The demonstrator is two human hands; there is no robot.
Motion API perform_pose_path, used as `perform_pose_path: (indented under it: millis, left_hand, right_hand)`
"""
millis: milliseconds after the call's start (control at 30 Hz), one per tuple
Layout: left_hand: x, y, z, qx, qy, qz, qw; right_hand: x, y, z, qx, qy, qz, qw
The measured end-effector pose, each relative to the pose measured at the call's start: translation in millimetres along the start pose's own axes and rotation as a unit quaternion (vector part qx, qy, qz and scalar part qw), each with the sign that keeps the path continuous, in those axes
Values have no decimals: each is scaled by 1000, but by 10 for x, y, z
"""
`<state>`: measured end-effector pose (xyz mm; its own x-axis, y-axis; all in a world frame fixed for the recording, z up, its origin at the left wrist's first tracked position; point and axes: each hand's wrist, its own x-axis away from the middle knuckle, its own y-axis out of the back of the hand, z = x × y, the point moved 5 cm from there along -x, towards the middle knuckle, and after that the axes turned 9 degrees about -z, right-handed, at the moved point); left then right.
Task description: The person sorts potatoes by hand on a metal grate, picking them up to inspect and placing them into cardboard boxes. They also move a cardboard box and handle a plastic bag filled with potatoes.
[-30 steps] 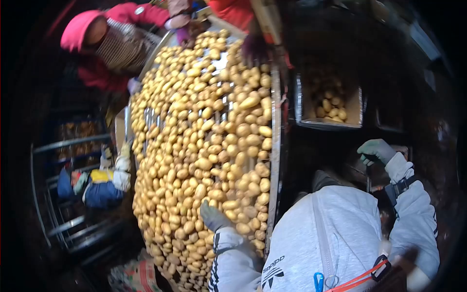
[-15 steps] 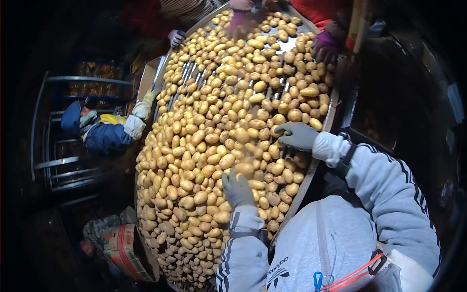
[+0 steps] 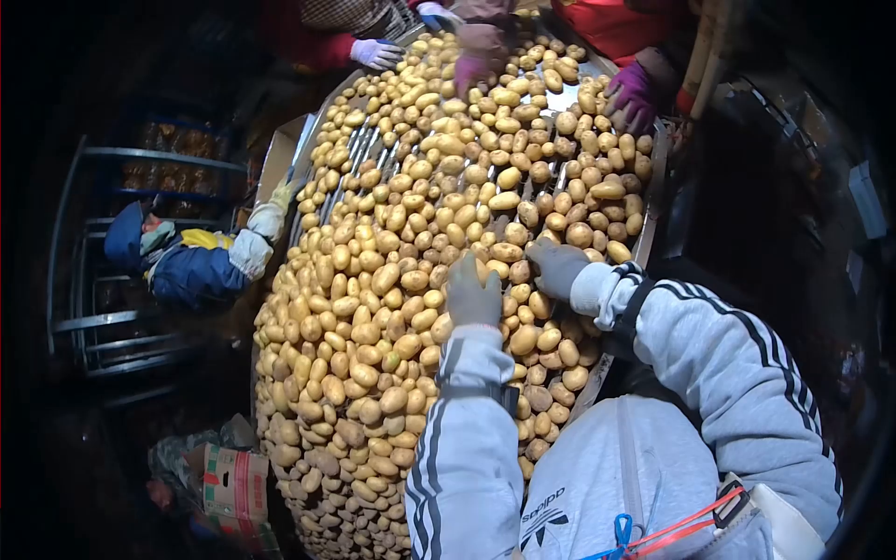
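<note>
Potatoes (image 3: 373, 317) cover a long sorting table in a thick layer. My left hand (image 3: 473, 297), in a grey glove, reaches into the middle of them. Its fingers and thumb curve around a yellow potato (image 3: 483, 272). Just to the right, my right hand (image 3: 560, 269), gloved in grey too, has its fingers bent down among the potatoes. Whatever lies under those fingertips is hidden.
Metal bars (image 3: 362, 145) show between potatoes farther up. At the far end, co-workers' gloved hands (image 3: 377, 53) and a purple glove (image 3: 635, 96) touch the table. A person in blue (image 3: 196, 266) stands left. A cardboard box (image 3: 235, 485) is at lower left.
My left hand has moved up and slightly right, closer to my right hand, and its fingers now curve around a potato. My right hand's fingers have bent downward. The co-workers' hands have shifted.
</note>
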<state>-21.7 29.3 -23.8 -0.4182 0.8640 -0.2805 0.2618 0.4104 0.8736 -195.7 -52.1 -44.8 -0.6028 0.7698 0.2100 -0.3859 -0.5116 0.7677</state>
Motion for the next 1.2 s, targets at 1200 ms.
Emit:
perform_pose_path:
  millis: [1200]
  left_hand:
    - [1299, 1180, 685, 370, 336, -38, 865]
  right_hand:
    - [218, -505, 955, -178, 44, 215, 959]
